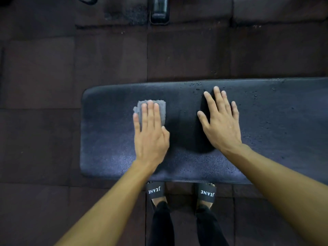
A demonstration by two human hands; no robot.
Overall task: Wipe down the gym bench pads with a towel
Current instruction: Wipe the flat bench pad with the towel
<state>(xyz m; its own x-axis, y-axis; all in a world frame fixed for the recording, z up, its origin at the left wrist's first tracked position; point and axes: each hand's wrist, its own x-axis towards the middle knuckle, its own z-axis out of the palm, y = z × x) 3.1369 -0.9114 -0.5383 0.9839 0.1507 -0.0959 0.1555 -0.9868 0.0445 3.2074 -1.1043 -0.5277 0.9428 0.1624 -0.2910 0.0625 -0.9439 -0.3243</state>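
Looks like roughly the left part of the bench pad (177,167) is wiped, it reads matte there, while droplets still dot the right stretch, so I'd say plenty left. Left hand (150,135) is flat, fingers straight, pressing the folded grey towel (160,110) onto the pad. Right hand (221,125) is spread wide, palm down on the pad, holding nothing

Location: gym floor area.
Dark square rubber floor tiles (110,57) cover the ground; a padded black bench pad (266,121) lies across them; a black equipment foot (159,13) stands on the tiles beyond it.
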